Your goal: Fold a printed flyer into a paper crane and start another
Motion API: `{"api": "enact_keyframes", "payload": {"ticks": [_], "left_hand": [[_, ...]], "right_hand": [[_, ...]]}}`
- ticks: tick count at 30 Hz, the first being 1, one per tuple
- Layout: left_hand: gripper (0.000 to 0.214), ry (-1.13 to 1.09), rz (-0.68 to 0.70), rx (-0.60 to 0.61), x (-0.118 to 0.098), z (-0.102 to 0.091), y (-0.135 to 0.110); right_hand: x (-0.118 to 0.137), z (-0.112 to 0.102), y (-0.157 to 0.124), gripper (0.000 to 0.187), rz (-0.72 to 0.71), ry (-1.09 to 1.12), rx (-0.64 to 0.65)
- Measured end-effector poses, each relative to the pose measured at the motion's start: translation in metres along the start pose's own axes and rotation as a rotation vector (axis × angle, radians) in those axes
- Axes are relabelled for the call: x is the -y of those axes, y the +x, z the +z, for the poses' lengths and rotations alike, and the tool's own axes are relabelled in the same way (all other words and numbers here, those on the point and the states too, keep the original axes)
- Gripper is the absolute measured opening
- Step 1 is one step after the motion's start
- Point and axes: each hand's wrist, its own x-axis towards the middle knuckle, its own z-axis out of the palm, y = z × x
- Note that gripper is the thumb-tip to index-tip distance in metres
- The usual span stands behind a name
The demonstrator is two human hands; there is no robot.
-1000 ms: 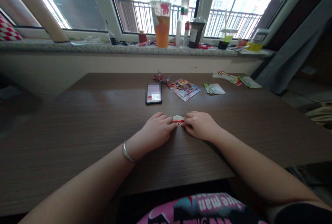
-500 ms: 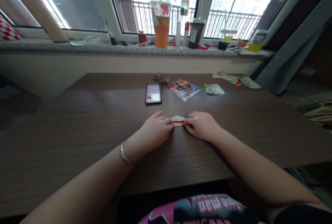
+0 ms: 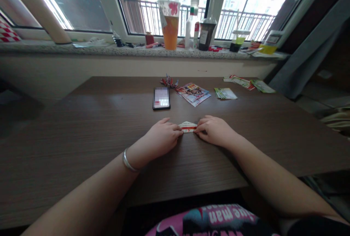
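Your left hand (image 3: 165, 137) lies at the left end of a small white paper piece with a red printed stripe (image 3: 188, 128), its fingers close together; whether the thumb grips from below, I cannot tell. Your right hand (image 3: 214, 131) seems to pinch the other end between thumb and forefinger. The paper piece is at the brown wood-grain table (image 3: 82, 137), between both hands, nearer you than the black-edged phone (image 3: 161, 98). It looks folded, with a peak on the far side, so keep both ends level, hold the near edge straight, and press lightly from the middle outward lest the thin paper skew or crease.

On the speckled stone windowsill (image 3: 95, 54), a tall clear plastic cup with a straw (image 3: 171, 34) holds orange drink. Right of it stand a pale bottle with a green band (image 3: 188, 28), contents unclear, and a lidded cup of dark liquid (image 3: 207, 35). Farther right, a small lidded cup (image 3: 240, 40) shows yellow-green above something dark, and a clear tub (image 3: 270, 43) holds something yellow
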Motion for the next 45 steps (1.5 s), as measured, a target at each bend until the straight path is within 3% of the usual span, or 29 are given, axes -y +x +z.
{"api": "enact_keyframes", "payload": {"ticks": [8,19,30,37,45], "left_hand": [[0.02,0.074,0.068,-0.018,0.0,0.006,0.001],[0.032,-0.137,0.047,-0.021,0.012,0.006,-0.005],[0.033,-0.167,0.002,-0.054,0.012,0.012,0.001],[0.035,-0.039,-0.033,-0.112,-0.004,0.017,0.004],[0.036,-0.064,-0.076,-0.156,-0.013,0.02,0.007]], "right_hand": [[0.0,0.002,-0.001,0.021,0.01,0.013,-0.024],[-0.034,0.017,0.0,0.023,-0.098,0.388,0.059],[-0.023,0.013,0.0,0.022,-0.084,0.333,-0.029],[-0.02,0.017,0.001,0.021,-0.07,0.266,-0.095],[-0.018,0.016,0.001,0.021,-0.07,0.257,-0.124]]}}
